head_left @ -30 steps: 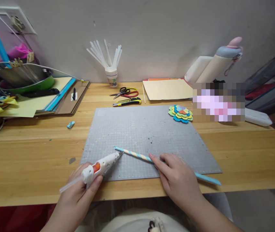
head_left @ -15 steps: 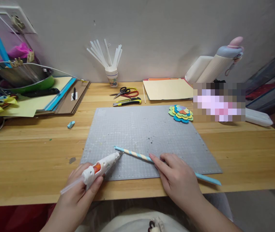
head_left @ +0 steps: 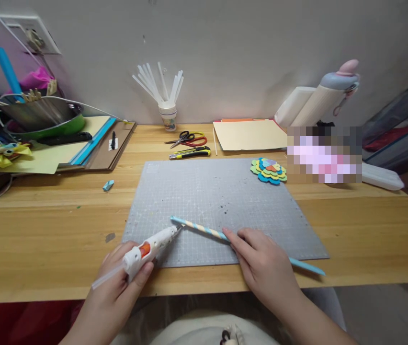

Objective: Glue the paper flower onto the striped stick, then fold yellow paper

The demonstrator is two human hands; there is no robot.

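My left hand is closed around a white hot glue gun, with a clear glue stick poking out of its back end. The gun's nozzle is at the side of a paper stick striped in blue and cream. Over the stick's middle lies my right hand, its fingers closed on it and hiding that part. The stick's plain blue end comes out to the right of this hand. Beneath the striped part is a grey cutting mat.
A layered paper flower lies at the mat's upper right. Behind the mat are a yellow utility knife, scissors, a paper cup of white sticks and cream paper. A metal pot stands left, a bottle right.
The camera view has shifted slightly. Both hands, the glue gun and the paper stick keep nearly the same places on the mat.
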